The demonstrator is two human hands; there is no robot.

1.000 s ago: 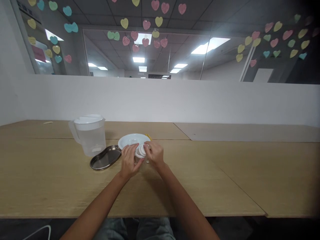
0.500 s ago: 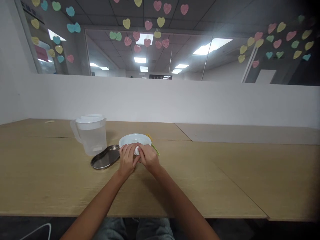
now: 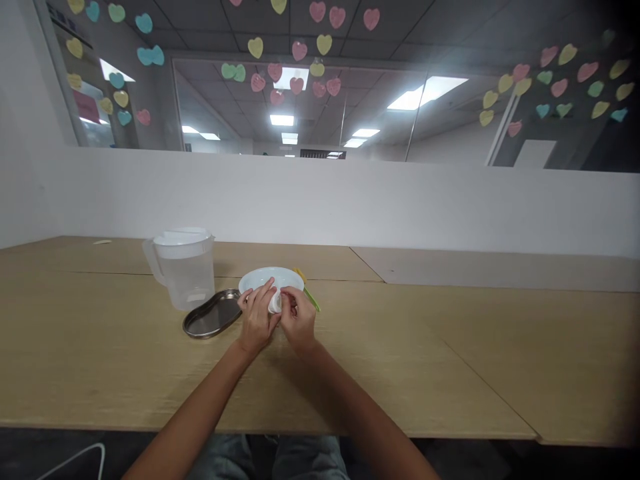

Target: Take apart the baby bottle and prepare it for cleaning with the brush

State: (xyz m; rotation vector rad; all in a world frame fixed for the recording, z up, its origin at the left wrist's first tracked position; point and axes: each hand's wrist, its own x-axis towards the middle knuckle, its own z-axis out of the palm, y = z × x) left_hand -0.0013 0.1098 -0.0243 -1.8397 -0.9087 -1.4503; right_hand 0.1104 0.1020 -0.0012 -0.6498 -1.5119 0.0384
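Slippage of the white object [image 3: 275,304], grasped by left hand [image 3: 255,325] and right hand [image 3: 299,324], could follow uneven pressure.

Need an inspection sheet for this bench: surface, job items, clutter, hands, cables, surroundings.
Surface: wood-toned table, seams visible.
Job's things: small white item between the hands, partly hidden.
Clutter: white bowl behind the hands; curved metal tray left of them; translucent pitcher behind the tray; yellow-and-green item by the bowl's right side; pale scrap far left.
Hands: left hand holds the white item; right hand has fingertips at its right edge, grip unclear.
Cables: white cord-like loop, lower left, below the table edge.
Surroundings: white wall; window above with heart-shaped notes.
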